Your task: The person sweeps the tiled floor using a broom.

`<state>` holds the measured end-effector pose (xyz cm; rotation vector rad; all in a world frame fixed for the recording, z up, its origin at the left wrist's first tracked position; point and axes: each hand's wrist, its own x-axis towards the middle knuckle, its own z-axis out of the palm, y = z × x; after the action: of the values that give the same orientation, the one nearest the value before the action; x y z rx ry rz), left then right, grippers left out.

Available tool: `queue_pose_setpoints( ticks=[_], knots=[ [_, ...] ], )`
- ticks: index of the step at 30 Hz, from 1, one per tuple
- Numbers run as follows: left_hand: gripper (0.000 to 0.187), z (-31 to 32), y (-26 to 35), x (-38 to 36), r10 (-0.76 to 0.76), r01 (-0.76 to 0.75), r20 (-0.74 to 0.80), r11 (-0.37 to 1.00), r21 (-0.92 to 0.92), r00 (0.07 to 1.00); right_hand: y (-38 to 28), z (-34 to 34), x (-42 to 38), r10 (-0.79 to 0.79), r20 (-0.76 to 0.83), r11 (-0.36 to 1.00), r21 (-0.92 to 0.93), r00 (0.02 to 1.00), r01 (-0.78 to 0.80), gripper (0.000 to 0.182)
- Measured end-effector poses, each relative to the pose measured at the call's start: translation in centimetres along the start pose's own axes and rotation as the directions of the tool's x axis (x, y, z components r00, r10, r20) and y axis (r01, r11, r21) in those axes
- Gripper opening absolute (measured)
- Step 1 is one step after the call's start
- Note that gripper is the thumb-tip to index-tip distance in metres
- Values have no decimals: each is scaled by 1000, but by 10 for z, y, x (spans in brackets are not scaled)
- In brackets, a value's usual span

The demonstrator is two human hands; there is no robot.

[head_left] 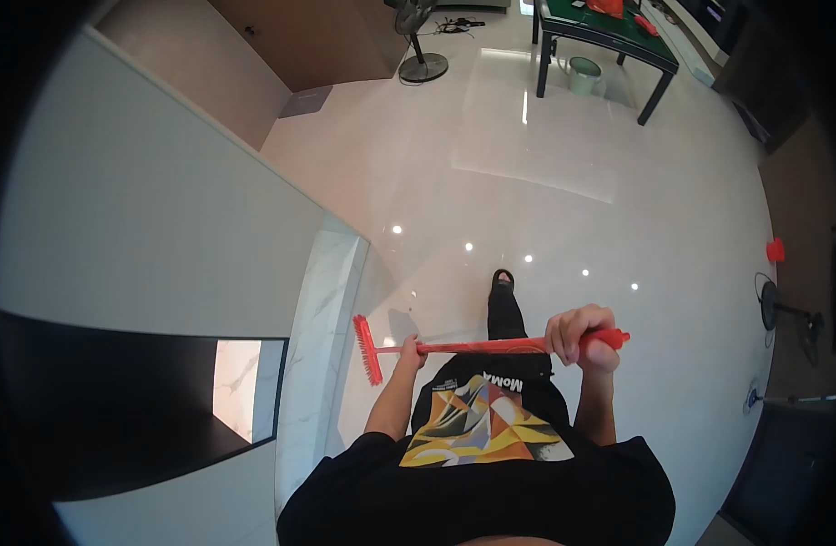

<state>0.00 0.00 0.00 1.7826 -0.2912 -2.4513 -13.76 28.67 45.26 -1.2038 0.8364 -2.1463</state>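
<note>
A red long-handled scrub brush (483, 347) lies level across the front of my body, above the floor. Its bristled head (368, 350) points to the left. My left hand (412, 351) is closed around the handle close to the head. Near the handle's other end, my right hand (583, 337) grips it with the fingers wrapped over. The end of the handle pokes out past my right thumb.
A cabinet with an open dark niche (127, 409) and a marble-look ledge (318, 337) stand on the left. Ahead are a standing fan (424, 66), a green-topped table (600, 32) and a bucket (584, 75). Another fan (771, 305) stands at the right. The tiled floor is glossy.
</note>
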Motion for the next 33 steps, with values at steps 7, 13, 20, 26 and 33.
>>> queue_pose_setpoints(
  ticks=[7, 13, 20, 26, 33],
  knots=[
    [18, 68, 68, 117, 50, -25, -154, 987, 161, 987, 23, -94, 154, 71, -169, 927, -352, 983, -127, 18],
    [29, 162, 105, 117, 208, -167, -106, 937, 307, 972, 47, -168, 264, 181, -4, 873, -460, 983, -163, 15],
    [32, 261, 172, 242, -139, 142, -37, 986, 88, 990, 117, -252, 383, 261, -236, 874, -354, 936, -333, 15],
    [14, 395, 321, 256, 50, -52, 51, 998, 26, 997, 169, -300, 537, 205, -38, 866, -458, 978, -200, 14],
    [20, 537, 507, 223, 0, 78, 232, 941, -330, 973, 235, -334, 702, 181, 252, 891, -452, 951, -50, 17]
  ],
)
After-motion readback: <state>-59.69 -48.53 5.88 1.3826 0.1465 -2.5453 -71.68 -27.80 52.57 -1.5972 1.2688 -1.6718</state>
